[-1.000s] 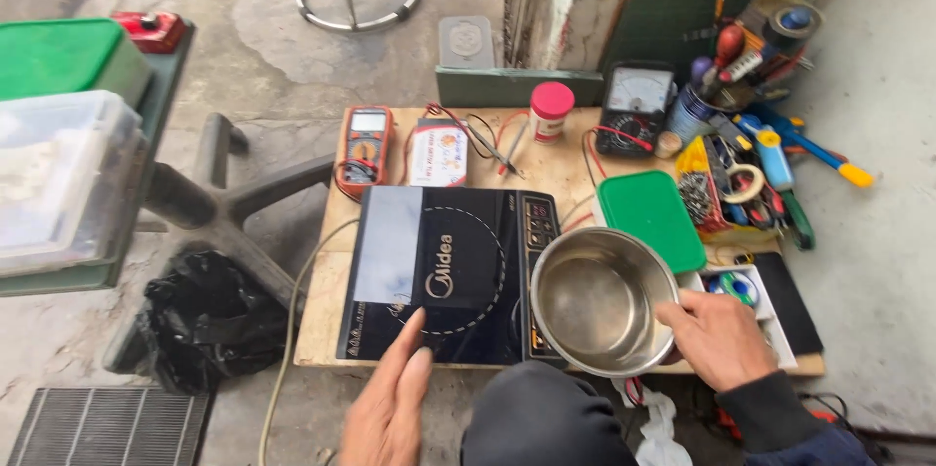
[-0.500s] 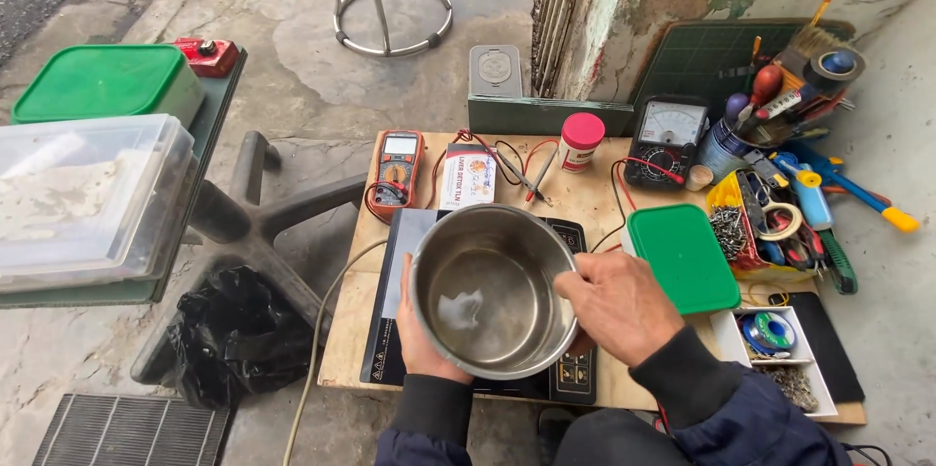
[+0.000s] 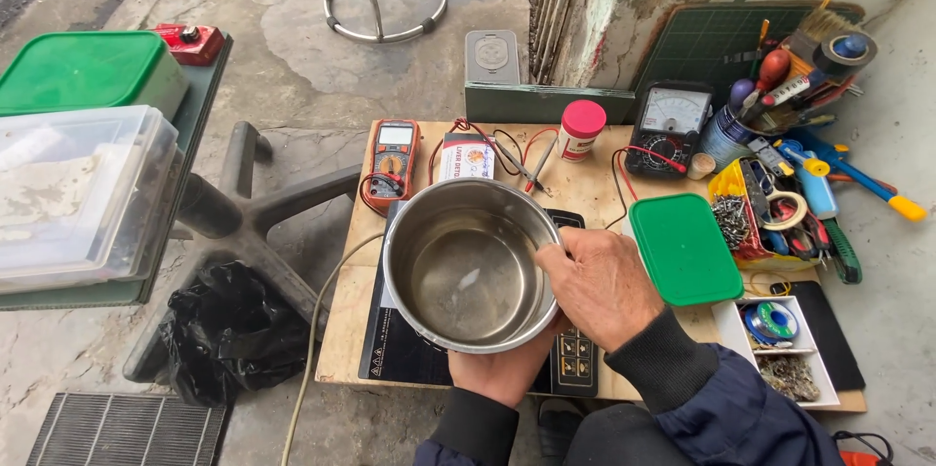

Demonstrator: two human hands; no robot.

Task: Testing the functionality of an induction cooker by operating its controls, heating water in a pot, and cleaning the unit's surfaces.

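1. Steel, round and shiny, the empty cooking pot (image 3: 471,264) sits in both my hands above the black flat induction cooker (image 3: 409,354) on the wooden worktop (image 3: 585,195).
2. My right hand (image 3: 597,283) grips the pot's right rim, fingers (image 3: 558,253) curled over the edge.
3. My left hand (image 3: 502,368) supports the near side from beneath; its fingers are hidden, wrapped under the pot.
4. Right of the pot lies a green rectangular plastic lid (image 3: 683,248).
5. Far of it sit an orange digital multimeter (image 3: 390,162) and a white jar with red cap (image 3: 581,130).
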